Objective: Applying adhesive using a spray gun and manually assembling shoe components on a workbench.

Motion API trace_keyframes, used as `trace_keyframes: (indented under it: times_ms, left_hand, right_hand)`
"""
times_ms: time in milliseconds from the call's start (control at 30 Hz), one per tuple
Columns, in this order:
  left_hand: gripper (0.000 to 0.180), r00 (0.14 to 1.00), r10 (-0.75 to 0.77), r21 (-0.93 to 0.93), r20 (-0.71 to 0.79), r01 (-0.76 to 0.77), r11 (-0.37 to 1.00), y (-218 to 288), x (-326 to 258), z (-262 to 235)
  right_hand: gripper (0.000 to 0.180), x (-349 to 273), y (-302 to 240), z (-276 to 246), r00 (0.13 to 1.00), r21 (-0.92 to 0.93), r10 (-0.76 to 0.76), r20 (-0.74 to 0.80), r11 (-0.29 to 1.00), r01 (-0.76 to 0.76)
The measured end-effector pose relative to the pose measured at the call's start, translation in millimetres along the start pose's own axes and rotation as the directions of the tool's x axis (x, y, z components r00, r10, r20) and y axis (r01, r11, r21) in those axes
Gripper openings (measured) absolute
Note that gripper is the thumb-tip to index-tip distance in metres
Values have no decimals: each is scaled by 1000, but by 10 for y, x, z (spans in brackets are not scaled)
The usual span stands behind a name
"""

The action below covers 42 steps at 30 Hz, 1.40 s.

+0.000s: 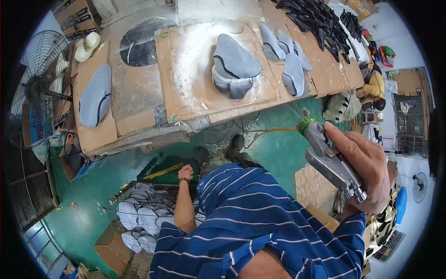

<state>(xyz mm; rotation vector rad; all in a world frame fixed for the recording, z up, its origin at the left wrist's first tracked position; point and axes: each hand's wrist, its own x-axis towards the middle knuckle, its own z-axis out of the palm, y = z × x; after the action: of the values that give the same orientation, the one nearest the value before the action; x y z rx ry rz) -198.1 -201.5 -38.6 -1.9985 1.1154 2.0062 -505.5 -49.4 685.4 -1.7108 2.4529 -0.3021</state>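
a worker's right hand [367, 172] grips a metal spray gun [327, 156], its long axis slanting up-left toward grey moulded pieces [234, 67] on the cardboard-covered bench [186, 93], while the left hand [185, 172], loosely curled and empty, hangs below the bench, farther from the gun.

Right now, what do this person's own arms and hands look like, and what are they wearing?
Both hands are bare, with no gloves. The left hand has a thin dark band at the wrist and a bare forearm. The right hand comes out of a navy sleeve with thin white stripes, part of a striped shirt.
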Motion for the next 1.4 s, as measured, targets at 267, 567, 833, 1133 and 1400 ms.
trace_keyframes:
  times_ms: [267, 567, 833, 1133, 1400]
  left_hand:
    - [18, 993, 83, -111, 86, -73, 991, 139, -96, 154]
    - [30, 656, 751, 107, -71, -744, 660, 1829, -656, 894]
    - [35, 263, 964, 147, 43, -956, 254, 4035, -1672, 2221]
    - [40, 237, 947, 637, 218, -769, 45, 4342, -1197, 2437]
    - [39, 305, 929, 532, 212, -833, 152, 4299, -1041, 2451]
  right_hand:
    - [69, -419, -154, 35, 996, -21, 61, 68, 998, -60]
    - [62, -888, 551, 185, 989, 146, 134, -64, 982, -124]
    - [65, -1263, 1254, 102, 978, 255, 193, -86, 953, -165]
    - [71, -1427, 2107, 288, 989, 517, 147, -37, 850, -106]
    - [70, -1640, 2728, 340, 951, 565, 286, -115, 806, -174]
